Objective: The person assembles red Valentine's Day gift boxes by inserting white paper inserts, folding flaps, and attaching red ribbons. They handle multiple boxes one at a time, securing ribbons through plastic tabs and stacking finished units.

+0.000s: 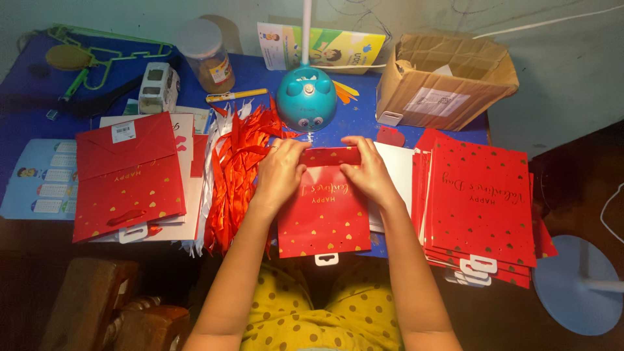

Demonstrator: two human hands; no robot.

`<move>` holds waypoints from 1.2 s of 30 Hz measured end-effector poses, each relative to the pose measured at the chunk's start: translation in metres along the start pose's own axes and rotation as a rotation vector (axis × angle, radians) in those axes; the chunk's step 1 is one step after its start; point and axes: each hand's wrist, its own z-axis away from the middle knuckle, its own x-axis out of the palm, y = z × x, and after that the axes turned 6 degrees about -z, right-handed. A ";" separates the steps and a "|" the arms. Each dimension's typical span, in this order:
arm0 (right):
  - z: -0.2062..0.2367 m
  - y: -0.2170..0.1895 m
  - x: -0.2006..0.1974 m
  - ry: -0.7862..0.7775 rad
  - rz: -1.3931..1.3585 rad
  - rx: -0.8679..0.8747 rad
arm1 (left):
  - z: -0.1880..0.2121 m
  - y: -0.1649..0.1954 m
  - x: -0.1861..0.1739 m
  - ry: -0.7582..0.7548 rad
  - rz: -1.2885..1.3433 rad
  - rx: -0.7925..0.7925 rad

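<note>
Two hands, left hand and right hand, fingers pinched on the far end of a red gift bag at the blue table's near edge, appear mid-fold; pressing the crease flat likely comes next.

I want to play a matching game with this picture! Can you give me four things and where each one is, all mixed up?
Things:
1. cardboard box
2. red ribbons
3. stack of red paper bags
4. clear jar

Places:
a. right of both hands
b. far right corner
c. left of the left hand
d. far side, beside the green hangers

Pairs: 1-b, 2-c, 3-a, 4-d
</note>
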 end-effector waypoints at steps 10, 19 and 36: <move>0.039 0.028 0.017 0.089 0.043 -0.106 | 0.046 -0.019 0.027 -0.020 0.098 0.017; 0.051 0.033 0.046 0.183 0.554 -0.308 | 0.078 0.000 0.048 -0.319 -0.259 -0.086; 0.053 0.033 0.043 0.158 0.308 -0.303 | 0.100 0.062 0.056 -0.308 -0.269 0.021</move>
